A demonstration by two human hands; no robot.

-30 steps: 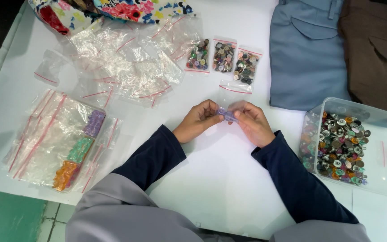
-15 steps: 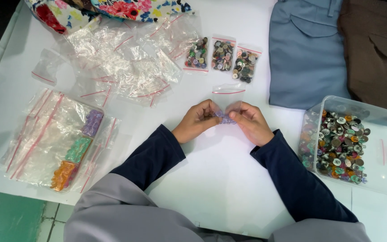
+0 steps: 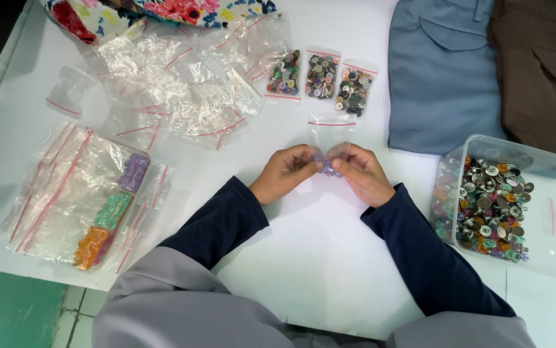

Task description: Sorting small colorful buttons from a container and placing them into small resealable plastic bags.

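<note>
**Both hands pinch a small bag of purple pieces at the table's middle**

We hold a small clear zip bag at the centre of the white table, its red-lined top standing up toward 12 o'clock. Low in it sits a little cluster of purple buttons, caught between our fingertips. Our left hand pinches the bag from 9 o'clock, fingers curled and pressed together at the tips. Our right hand pinches it from 3 o'clock in the same way, and the two sets of fingertips nearly meet.

Just past the bag at 12 o'clock lie three filled bags of mixed buttons in a row. At 10 to 11 o'clock spreads a heap of empty clear bags with red strips, and beyond it a floral cloth at the table's far edge. At 8 to 9 o'clock rests a large clear bag with purple, green and orange packets along its near side. At 3 o'clock stands a clear plastic box full of metal and coloured buttons. At 1 to 2 o'clock lie a folded blue garment and a brown garment, side by side.
</note>
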